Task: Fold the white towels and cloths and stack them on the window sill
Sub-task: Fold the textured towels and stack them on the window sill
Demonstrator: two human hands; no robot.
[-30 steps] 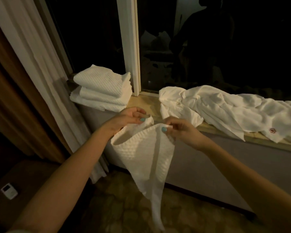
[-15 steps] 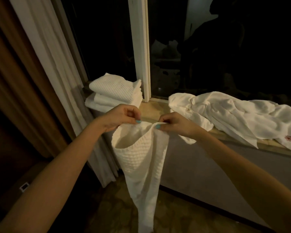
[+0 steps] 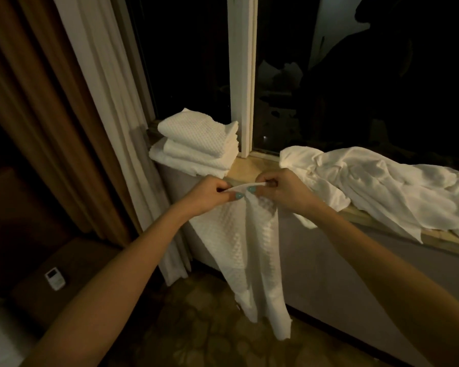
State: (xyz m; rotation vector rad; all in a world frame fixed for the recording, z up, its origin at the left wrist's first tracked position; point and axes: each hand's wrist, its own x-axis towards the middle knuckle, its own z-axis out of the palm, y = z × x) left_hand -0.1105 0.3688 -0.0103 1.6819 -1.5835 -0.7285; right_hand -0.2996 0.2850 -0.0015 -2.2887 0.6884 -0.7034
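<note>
Towel (image 3: pixel 252 250), white waffle weave, hangs in front of the wall below the sill (image 3: pixel 249 169), its top edge held up just short of the sill's front edge. Lower end trails toward the floor (image 3: pixel 196 327), ragged corner free. How the layers lie in the hanging part is hard to make out; dim light flattens the folds.

Left hand (image 3: pixel 210 193) and right hand (image 3: pixel 278 189) sit close together, thumbs nearly touching, each pinching the top hem between thumb and fingers. Both closed tight on the cloth. Fingertips of the right hand partly hidden behind the hem.

Stack (image 3: pixel 196 147) of folded towels on the sill's left end, beside the window post (image 3: pixel 243 75); exact count unclear, three or so. Loose cloths (image 3: pixel 382 186) heaped on the sill to the right, one corner drooping over the edge, far end cut off by the frame; a small red mark at the border, unreadable.

Curtain (image 3: pixel 104 102) left of the stack. Small white device (image 3: pixel 55 279) on a dark seat, lower left; type not discernible. Glass is black, reflections only.
</note>
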